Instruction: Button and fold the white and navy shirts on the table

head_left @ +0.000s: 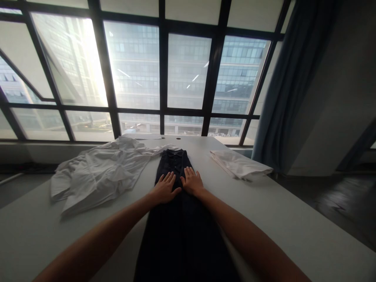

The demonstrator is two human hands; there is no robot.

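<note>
A dark navy shirt point(180, 219) with a collar and buttons lies lengthwise before me, its collar end toward the windows. Its sides look folded in to a narrow strip. My left hand point(167, 188) rests flat on the left part of its chest, fingers spread. On the right part lies my right hand point(191, 181), also flat and open, with its thumb pointing inward. Neither hand grips the cloth. Toward the bottom of the view the dark cloth loses detail, so I cannot tell where its hem ends.
Beneath everything is a white table point(252, 207). Crumpled white shirts point(102, 172) spread over its left side. A folded white garment point(239, 163) lies at the right. Large windows point(135, 66) stand behind, with a blue curtain point(282, 98) at the right.
</note>
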